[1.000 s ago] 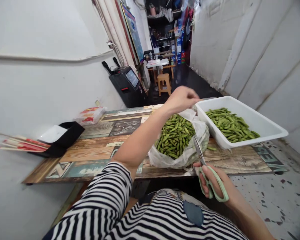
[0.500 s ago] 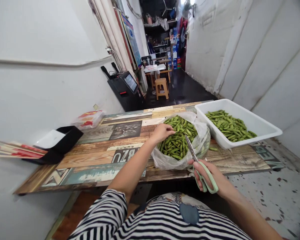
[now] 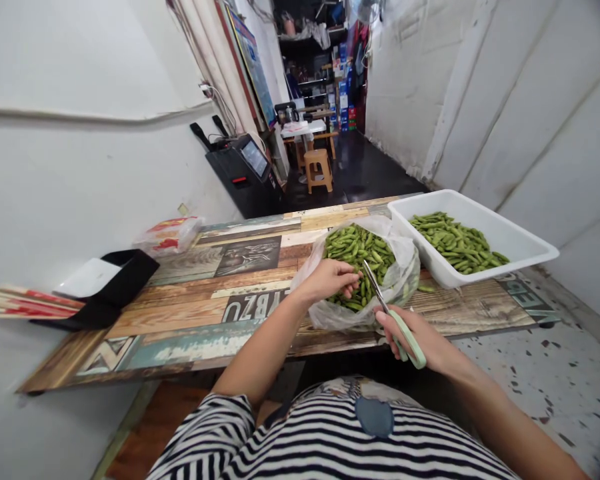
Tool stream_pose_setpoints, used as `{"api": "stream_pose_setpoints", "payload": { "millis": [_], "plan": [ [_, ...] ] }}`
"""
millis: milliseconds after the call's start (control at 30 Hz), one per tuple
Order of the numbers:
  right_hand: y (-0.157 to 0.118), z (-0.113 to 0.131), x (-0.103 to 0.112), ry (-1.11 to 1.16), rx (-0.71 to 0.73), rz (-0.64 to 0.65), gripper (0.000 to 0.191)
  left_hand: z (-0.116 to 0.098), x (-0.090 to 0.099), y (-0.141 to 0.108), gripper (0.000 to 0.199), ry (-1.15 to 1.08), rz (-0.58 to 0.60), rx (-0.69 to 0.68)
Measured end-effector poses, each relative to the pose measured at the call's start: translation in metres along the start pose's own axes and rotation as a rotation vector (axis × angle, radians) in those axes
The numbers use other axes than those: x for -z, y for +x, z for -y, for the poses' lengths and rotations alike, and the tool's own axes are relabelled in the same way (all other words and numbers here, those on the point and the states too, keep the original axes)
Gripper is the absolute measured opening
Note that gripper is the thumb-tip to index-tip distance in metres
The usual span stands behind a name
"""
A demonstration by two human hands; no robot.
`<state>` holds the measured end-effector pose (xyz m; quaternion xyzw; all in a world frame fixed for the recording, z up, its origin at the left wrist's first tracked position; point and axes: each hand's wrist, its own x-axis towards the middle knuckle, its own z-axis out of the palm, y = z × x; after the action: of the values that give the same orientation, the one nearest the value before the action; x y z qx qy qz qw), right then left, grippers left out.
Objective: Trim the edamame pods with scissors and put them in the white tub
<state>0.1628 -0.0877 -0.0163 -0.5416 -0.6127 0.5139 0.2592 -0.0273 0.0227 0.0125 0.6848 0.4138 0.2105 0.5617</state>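
My right hand (image 3: 410,337) is closed round the pale green handles of a pair of scissors (image 3: 405,337). The metal blades point up and left over the pods and look nearly closed. My left hand (image 3: 333,280) is above the left part of the bag, close to the blade tips. Its fingers are curled in a pinch, and anything between them is too small or hidden to make out. Below both hands, green edamame pods (image 3: 357,247) fill an open clear plastic bag (image 3: 325,317) on the wood-patterned table (image 3: 180,310).
Right of the bag stands a white plastic tub (image 3: 520,257) holding more pods (image 3: 457,243). One loose pod (image 3: 427,289) lies between them. On the left are a black holder (image 3: 135,277) with chopsticks (image 3: 35,303) and a plastic packet (image 3: 167,237). Behind the table stands a black touchscreen machine (image 3: 243,173).
My left hand has drawn back toward me and curled its fingers, nearer the blades. The scissors have shifted slightly left and up. The whole view has moved a little.
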Motion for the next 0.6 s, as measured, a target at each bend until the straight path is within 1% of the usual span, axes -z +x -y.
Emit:
{"api": "stream_pose_setpoints", "payload": {
  "millis": [67,167,300,367,467,600],
  "plan": [
    [-0.001,-0.001,0.001,-0.05,0.028,-0.01,0.044,-0.002,-0.001,-0.003,0.03,0.069,0.005,-0.004],
    [-0.001,-0.001,0.002,-0.102,0.045,-0.014,0.042,-0.005,-0.003,-0.006,0.034,0.205,0.009,-0.062],
    [-0.002,0.003,0.004,-0.124,0.075,-0.022,0.04,-0.009,-0.005,-0.008,0.038,0.281,0.0,-0.096],
    [-0.003,0.005,0.005,-0.124,0.088,-0.03,0.037,-0.011,-0.005,-0.009,0.039,0.28,-0.007,-0.089],
    [-0.004,0.007,0.006,-0.108,0.069,-0.043,0.035,-0.013,-0.005,-0.009,0.036,0.229,0.024,-0.066],
    [-0.003,0.002,0.005,-0.03,0.021,-0.03,0.036,-0.008,-0.007,-0.005,0.03,0.039,0.005,0.036]
  ]
}}
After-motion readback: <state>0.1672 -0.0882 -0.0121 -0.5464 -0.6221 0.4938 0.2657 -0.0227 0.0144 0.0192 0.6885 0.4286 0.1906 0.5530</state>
